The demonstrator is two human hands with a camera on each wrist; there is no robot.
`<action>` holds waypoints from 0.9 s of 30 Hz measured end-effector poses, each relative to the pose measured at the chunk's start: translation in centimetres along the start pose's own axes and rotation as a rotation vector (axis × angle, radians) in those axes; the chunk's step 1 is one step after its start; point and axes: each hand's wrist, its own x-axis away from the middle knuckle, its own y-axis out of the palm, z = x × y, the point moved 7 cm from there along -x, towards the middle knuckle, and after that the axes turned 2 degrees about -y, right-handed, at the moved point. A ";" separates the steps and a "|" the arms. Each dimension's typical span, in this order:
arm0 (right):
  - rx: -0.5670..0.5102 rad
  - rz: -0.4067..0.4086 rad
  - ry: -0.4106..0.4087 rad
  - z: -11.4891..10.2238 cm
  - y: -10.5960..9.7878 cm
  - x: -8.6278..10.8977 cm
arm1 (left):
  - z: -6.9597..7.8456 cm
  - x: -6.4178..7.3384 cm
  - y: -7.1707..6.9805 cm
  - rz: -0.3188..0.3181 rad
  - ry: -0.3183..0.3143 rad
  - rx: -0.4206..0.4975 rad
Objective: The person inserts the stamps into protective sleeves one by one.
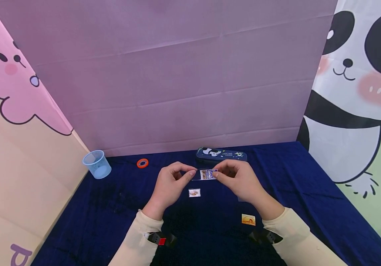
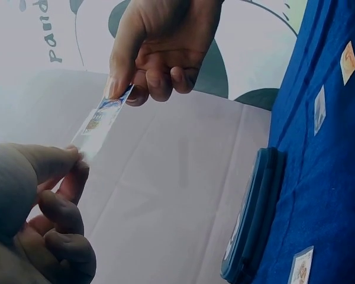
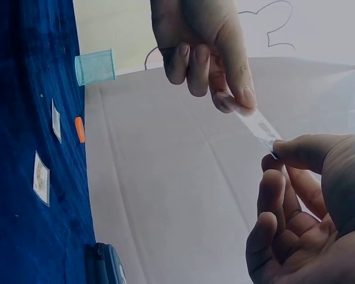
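Above the dark blue cloth, both hands hold a small clear sleeve (image 1: 195, 176) with a colourful stamp (image 1: 207, 174) partly inside it. My left hand (image 1: 168, 186) pinches the sleeve's bare end between thumb and index finger. At the opposite end, my right hand (image 1: 242, 181) pinches the stamp, its thumb over the printed face. The other fingers of both hands are curled in. Just below the hands lies a sleeved stamp (image 1: 194, 193) with a pale picture. A yellow-orange stamp (image 1: 248, 220) rests near the right wrist.
A navy panda pencil case (image 1: 222, 153) lies behind the hands. To the left are an orange tape roll (image 1: 142, 163) and a light blue mesh cup (image 1: 97, 164). The right wrist view shows another small flat piece (image 3: 56, 121), hidden from the head view by the left hand.
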 end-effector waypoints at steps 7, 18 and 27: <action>-0.010 -0.011 0.011 -0.1 0.3 0.0 | 0.0 0.0 0.0 0.006 -0.002 0.058; -0.013 -0.025 0.008 0.1 0.0 0.0 | -0.1 -0.1 -0.2 0.026 -0.022 0.054; -0.015 -0.039 0.025 0.5 -0.4 0.0 | -0.2 -0.1 -0.5 0.035 -0.028 0.059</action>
